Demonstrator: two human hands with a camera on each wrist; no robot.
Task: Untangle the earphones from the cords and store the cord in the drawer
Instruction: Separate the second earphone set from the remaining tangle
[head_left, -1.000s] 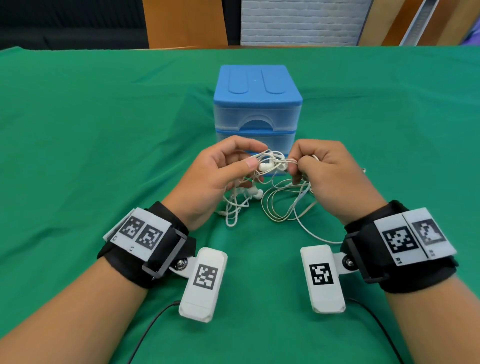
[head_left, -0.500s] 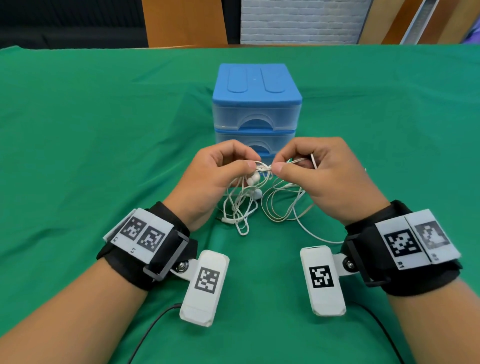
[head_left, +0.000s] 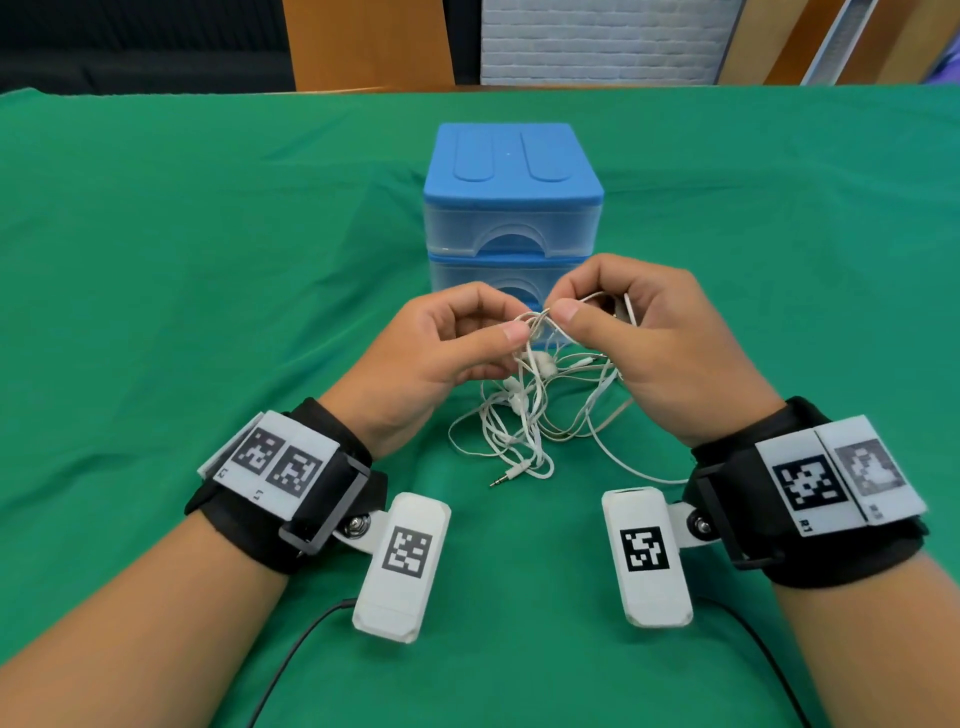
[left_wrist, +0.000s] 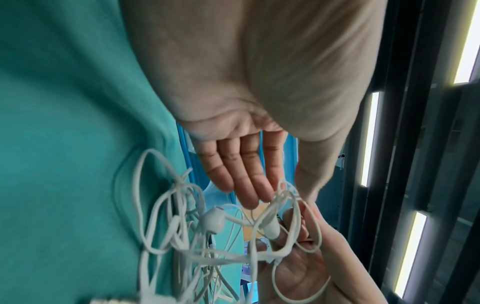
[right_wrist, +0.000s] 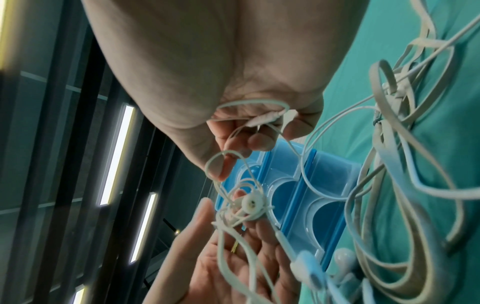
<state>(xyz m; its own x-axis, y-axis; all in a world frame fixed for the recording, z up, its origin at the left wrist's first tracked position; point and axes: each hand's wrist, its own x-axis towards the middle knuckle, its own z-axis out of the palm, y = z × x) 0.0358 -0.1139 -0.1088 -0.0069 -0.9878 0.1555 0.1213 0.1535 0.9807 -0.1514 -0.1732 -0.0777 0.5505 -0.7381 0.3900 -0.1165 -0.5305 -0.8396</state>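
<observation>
A tangle of white earphones and cords (head_left: 524, 415) hangs between my hands, and its lower loops lie on the green cloth. My left hand (head_left: 514, 322) pinches a strand at the top with thumb and forefinger. Just beside it, my right hand (head_left: 558, 306) pinches the same knot, with more cord looped through its curled fingers (right_wrist: 246, 131). Two earbuds (head_left: 543, 361) dangle under the hands; one earbud (left_wrist: 214, 220) shows in the left wrist view. A jack plug (head_left: 506, 477) lies on the cloth. Behind the hands stands the blue drawer unit (head_left: 511, 192) with both drawers closed.
The green cloth (head_left: 208, 260) covers the whole table. The drawer unit's lower front is partly hidden by my hands. A thin black cable (head_left: 291, 660) runs off the near edge by my left forearm. Orange chairs and a white brick wall lie beyond the far edge.
Both hands have lifted and shifted toward the drawer unit. The earbuds have slipped down below the hands, more cord hangs free, and the jack plug now shows on the cloth.
</observation>
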